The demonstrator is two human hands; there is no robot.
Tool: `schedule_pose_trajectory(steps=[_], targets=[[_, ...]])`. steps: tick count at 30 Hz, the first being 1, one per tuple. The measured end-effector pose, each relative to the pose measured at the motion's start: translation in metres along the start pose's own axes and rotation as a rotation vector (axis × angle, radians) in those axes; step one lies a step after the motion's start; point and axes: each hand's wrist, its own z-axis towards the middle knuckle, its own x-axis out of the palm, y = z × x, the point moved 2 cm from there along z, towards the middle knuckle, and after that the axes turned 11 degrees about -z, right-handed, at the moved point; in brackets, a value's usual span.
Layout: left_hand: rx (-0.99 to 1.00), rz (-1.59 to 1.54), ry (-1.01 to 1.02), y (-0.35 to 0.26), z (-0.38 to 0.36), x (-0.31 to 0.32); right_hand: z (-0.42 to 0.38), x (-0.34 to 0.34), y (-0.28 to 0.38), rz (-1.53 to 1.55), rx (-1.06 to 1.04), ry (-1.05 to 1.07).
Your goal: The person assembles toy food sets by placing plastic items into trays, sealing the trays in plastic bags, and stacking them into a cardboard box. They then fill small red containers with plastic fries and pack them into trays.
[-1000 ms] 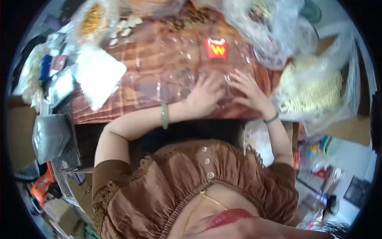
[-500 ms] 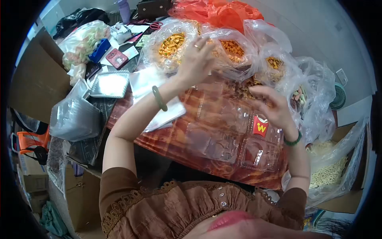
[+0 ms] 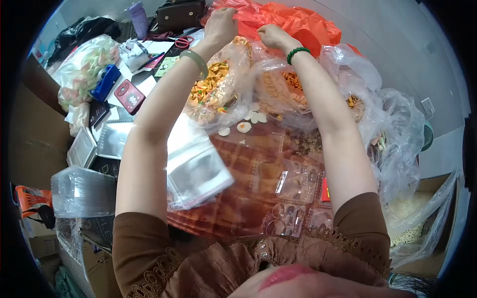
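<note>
Both my arms stretch to the far side of the table. My left hand (image 3: 221, 28) is closed at the left edge of a red plastic bag (image 3: 303, 22). To its right my right hand (image 3: 275, 37) pinches the near edge of the same bag, its fingertips partly hidden. Just below my hands lies a clear bag of yellow-orange pieces (image 3: 211, 82). Beside it a second clear bag (image 3: 278, 89) holds more orange pieces. A few white flat pieces and a fried-egg-like piece (image 3: 243, 127) lie on the wood-patterned table surface (image 3: 238, 159).
Clear moulded trays (image 3: 293, 188) and a red packet (image 3: 325, 190) lie near my body. Clear sleeves (image 3: 196, 174), stacked plastic boxes (image 3: 82, 191), a blue tape dispenser (image 3: 105, 82) and red scissors (image 3: 184, 41) are leftward. More clear bags (image 3: 397, 129) crowd the right side.
Both hands have moved away from me to the red bag and closed. The clear bags now sit nearer, and the egg-like and white pieces have come into view.
</note>
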Motion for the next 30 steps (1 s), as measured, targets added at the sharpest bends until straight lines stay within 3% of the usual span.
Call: schedule_pose_trajectory(steps=[2,3,5,7,11,14,16,20,22,25,30], targets=[[-0.039,0.012,0.007,0.016,0.012,0.023,0.007,-0.010,-0.032,-0.436,0.360,0.103],[-0.052,0.019,0.010,0.019,0.017,0.032,0.008,-0.008,-0.046,-0.438,0.366,0.105],[-0.084,0.033,0.019,0.026,0.025,0.049,0.006,-0.008,-0.072,-0.463,0.521,-0.157],[-0.113,0.052,0.025,0.033,0.030,0.062,0.013,-0.008,-0.093,-0.499,0.528,-0.160],[-0.177,0.081,0.040,0.049,0.029,0.074,0.036,0.015,-0.137,-0.417,0.290,-0.197],[-0.213,0.099,0.053,0.063,0.026,0.076,0.043,0.037,-0.162,-0.218,0.352,-0.268],[-0.231,0.096,0.067,0.068,0.025,0.074,0.060,0.050,-0.205,-0.068,0.398,-0.450],[-0.239,0.074,0.106,0.063,0.025,0.074,0.079,0.049,-0.256,-0.130,0.508,-0.273],[-0.236,0.065,0.125,0.061,0.024,0.076,0.060,0.045,-0.233,0.018,0.460,-0.233],[-0.231,0.057,0.145,0.060,0.020,0.076,0.043,0.039,-0.184,0.333,0.588,-0.131],[-0.224,0.051,0.181,0.060,0.007,0.076,0.043,0.041,-0.184,0.426,0.570,-0.106]])
